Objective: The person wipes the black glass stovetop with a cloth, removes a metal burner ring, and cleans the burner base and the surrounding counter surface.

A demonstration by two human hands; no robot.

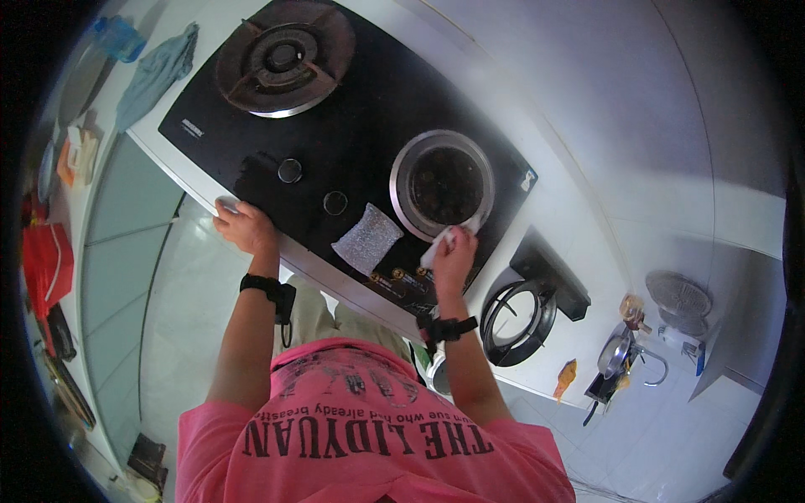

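Observation:
My right hand [456, 258] holds a white cloth or wipe [437, 253] against the near rim of the right burner's metal ring [397, 188]. That burner has no pan support on it, and its dark recess looks stained. My left hand [248, 227] rests at the front edge of the black glass gas hob [371, 119], with nothing seen in it. Between the hands lies a silvery scouring pad [368, 239] on the glass. Two round control knobs, a left knob [290, 170] and a right knob [335, 203], sit beyond it.
The left burner [286, 60] carries a rusty pan support. A black pan support [519, 324] lies on the white counter at right, beside a dark rectangular object [550, 273]. A grey-blue cloth [157, 75] lies left of the hob. Farther right stand a strainer [679, 298] and small utensils.

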